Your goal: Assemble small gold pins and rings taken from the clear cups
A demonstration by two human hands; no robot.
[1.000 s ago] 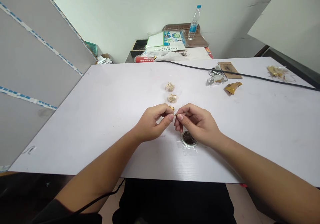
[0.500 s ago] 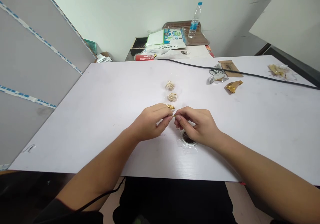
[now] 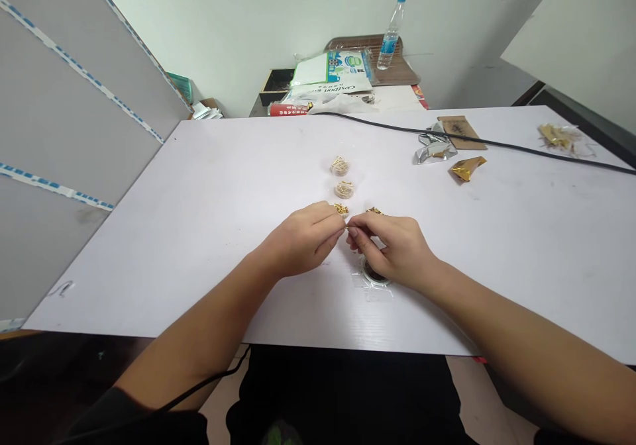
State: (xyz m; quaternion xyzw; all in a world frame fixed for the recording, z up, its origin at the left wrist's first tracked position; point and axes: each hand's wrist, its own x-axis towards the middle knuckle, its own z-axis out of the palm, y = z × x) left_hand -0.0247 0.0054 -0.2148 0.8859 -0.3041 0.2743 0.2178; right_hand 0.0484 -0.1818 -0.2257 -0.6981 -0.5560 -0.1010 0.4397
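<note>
Fingertips of my left hand [image 3: 311, 238] and my right hand [image 3: 390, 243] meet over the white table, both pinching a tiny gold piece [image 3: 347, 227]. Just beyond them sits a small pile of gold pieces [image 3: 341, 210]. Two small clear containers stand in line behind it, the nearer one [image 3: 344, 189] and the farther one [image 3: 340, 165], each with thin gold or pale pieces. More gold pieces [image 3: 374, 210] show behind my right hand. A round dark container with a white rim [image 3: 376, 274] lies partly hidden under my right hand.
A black cable [image 3: 397, 127] crosses the table's back. Foil packets [image 3: 435, 151], brown card [image 3: 462, 132], a gold wrapper [image 3: 467, 168] and a bag of gold pieces [image 3: 560, 138] lie at right. A water bottle [image 3: 390, 38] stands behind the table.
The view has shifted slightly. My fingertips have drawn closer around the tiny gold piece, less of which shows. Gold pieces behind my right hand are now visible.
</note>
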